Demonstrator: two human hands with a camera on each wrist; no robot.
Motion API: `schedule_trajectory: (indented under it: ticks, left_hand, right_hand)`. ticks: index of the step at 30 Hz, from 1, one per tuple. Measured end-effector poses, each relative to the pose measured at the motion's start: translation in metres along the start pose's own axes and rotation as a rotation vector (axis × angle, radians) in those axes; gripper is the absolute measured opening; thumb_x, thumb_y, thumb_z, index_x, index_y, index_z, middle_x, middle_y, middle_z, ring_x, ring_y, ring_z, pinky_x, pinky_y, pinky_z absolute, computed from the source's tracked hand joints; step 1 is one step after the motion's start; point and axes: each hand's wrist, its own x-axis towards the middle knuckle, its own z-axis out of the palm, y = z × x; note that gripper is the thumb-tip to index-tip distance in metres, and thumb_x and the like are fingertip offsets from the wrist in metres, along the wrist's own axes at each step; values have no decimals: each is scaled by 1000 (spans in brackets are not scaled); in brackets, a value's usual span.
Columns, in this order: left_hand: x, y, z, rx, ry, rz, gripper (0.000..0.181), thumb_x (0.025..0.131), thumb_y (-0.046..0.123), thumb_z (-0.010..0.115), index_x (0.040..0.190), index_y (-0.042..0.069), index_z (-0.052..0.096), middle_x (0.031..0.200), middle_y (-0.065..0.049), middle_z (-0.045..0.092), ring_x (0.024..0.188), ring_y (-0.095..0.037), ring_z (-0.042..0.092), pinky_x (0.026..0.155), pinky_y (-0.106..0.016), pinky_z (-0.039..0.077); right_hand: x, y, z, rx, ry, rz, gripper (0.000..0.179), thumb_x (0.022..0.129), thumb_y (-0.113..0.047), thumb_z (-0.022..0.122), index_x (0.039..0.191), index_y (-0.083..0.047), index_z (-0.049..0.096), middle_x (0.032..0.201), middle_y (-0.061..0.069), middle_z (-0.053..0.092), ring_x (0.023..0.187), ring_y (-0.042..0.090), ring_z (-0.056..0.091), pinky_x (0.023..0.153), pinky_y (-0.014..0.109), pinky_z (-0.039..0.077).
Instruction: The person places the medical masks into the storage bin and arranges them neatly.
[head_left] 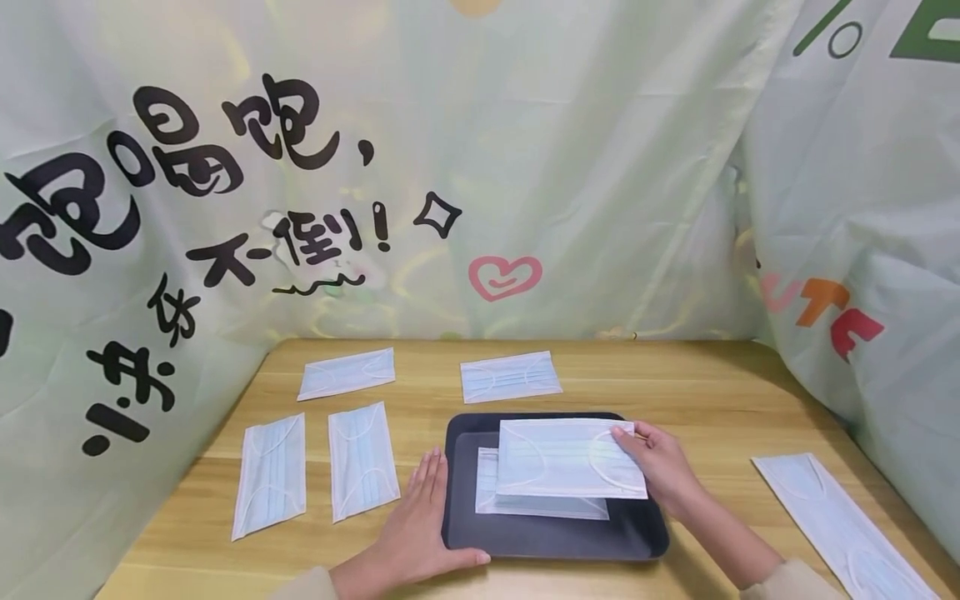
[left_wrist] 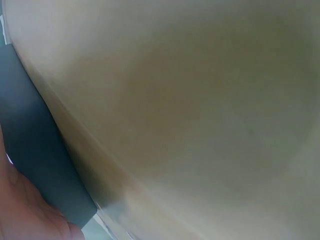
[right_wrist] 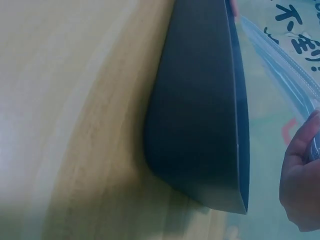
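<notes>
Pale blue and white, a face mask (head_left: 562,458) is held above a dark tray (head_left: 555,540), its right end pinched between the thumb and fingers of the right hand (head_left: 660,467). A second mask (head_left: 540,507) lies inside the tray, partly hidden by the held one. The left hand (head_left: 416,529) rests against the tray's left side, fingers straight, thumb spread wide. On the wooden bench (head_left: 675,383), a pair of masks (head_left: 363,462) lies left of that hand, two more masks (head_left: 510,377) farther back, and a single mask (head_left: 840,525) at the right.
</notes>
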Motion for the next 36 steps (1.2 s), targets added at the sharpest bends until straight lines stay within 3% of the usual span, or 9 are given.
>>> schedule_trajectory:
  ticks: [5, 11, 19, 23, 28, 33, 36]
  left_hand:
    - [1, 0, -1, 5, -7, 6, 126, 64, 81, 54, 144, -9, 17, 153, -25, 14, 142, -38, 14, 113, -47, 23]
    - [0, -1, 0, 1, -25, -1, 126, 64, 82, 53, 144, -8, 15, 153, -25, 13, 142, -38, 13, 113, -46, 22]
    - [2, -3, 0, 11, -39, -3, 126, 65, 83, 52, 145, -7, 15, 154, -24, 12, 143, -36, 12, 114, -46, 22]
    - [3, -3, 0, 16, -39, -4, 127, 64, 84, 50, 145, -7, 14, 154, -23, 12, 143, -36, 12, 114, -46, 22]
    - [2, -2, 0, 26, -27, -1, 128, 64, 85, 49, 145, -7, 15, 153, -24, 13, 142, -36, 14, 114, -45, 23]
    - [1, -3, 0, 31, -26, 1, 127, 64, 85, 49, 145, -7, 15, 153, -23, 13, 142, -36, 14, 114, -45, 23]
    - [2, -3, 0, 16, -28, 2, 127, 64, 83, 51, 145, -7, 15, 154, -23, 12, 142, -37, 13, 114, -46, 23]
  right_hand:
    - [7, -1, 6, -28, -39, 1, 38, 97, -18, 48, 119, 13, 46, 77, -7, 62, 68, 4, 59, 62, 21, 52]
    - [14, 4, 16, -13, -71, 27, 20, 96, -15, 49, 100, 4, 54, 73, -6, 59, 64, 5, 56, 58, 20, 50]
    - [20, 11, 29, -22, -99, 52, 23, 96, -16, 49, 102, 6, 52, 75, -4, 57, 67, 7, 55, 59, 20, 49]
    - [22, 16, 32, -69, -70, 85, 23, 96, -17, 50, 102, 5, 53, 76, -3, 57, 69, 9, 54, 60, 23, 49]
    - [20, 17, 33, -237, -30, 89, 28, 94, -22, 52, 102, 4, 55, 75, 0, 54, 68, 12, 51, 59, 24, 44]
    - [20, 17, 30, -505, -17, -35, 17, 88, -14, 61, 86, 2, 54, 66, 1, 42, 63, 14, 40, 54, 23, 31]
    - [19, 16, 29, -628, -30, -94, 17, 84, -8, 64, 89, 4, 54, 70, 6, 49, 65, 16, 42, 56, 24, 34]
